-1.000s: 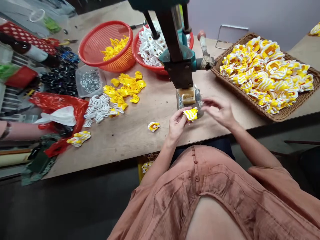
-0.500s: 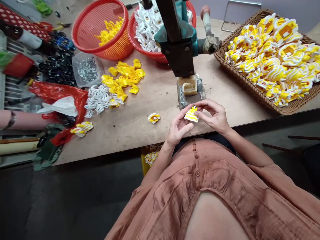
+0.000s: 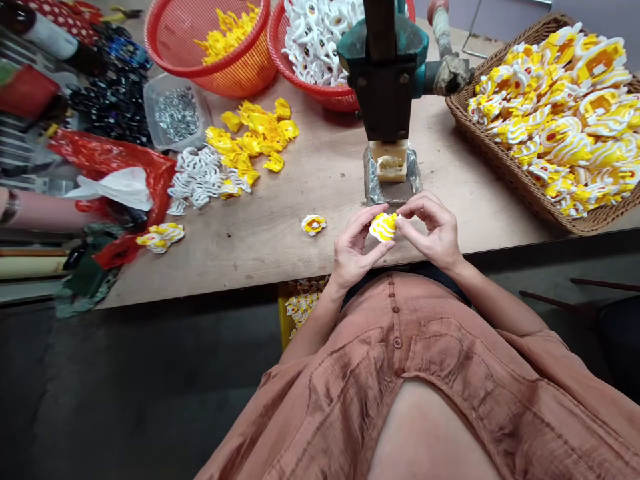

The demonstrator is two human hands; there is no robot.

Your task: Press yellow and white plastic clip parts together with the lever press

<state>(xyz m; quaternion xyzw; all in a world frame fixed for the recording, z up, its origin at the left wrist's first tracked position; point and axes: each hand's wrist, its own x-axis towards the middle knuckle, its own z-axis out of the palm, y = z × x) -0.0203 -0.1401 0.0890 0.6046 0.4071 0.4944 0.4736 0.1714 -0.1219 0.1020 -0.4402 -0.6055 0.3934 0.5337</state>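
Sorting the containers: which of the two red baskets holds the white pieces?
The right red basket, partly behind the press, holds white pieces. The left red basket holds only yellow pieces.

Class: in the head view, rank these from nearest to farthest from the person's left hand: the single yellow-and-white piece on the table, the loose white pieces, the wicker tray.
1. Single piece, just left of the left hand.
2. Loose white pieces, farther left.
3. Wicker tray, far right.

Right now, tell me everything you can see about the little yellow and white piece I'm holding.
The yellow and white piece is small and rounded, yellow with wavy white stripes, and looks like soft plastic or rubber. It is pinched between the fingers of the left hand and the right hand, above the wooden table's near edge, just in front of the press.
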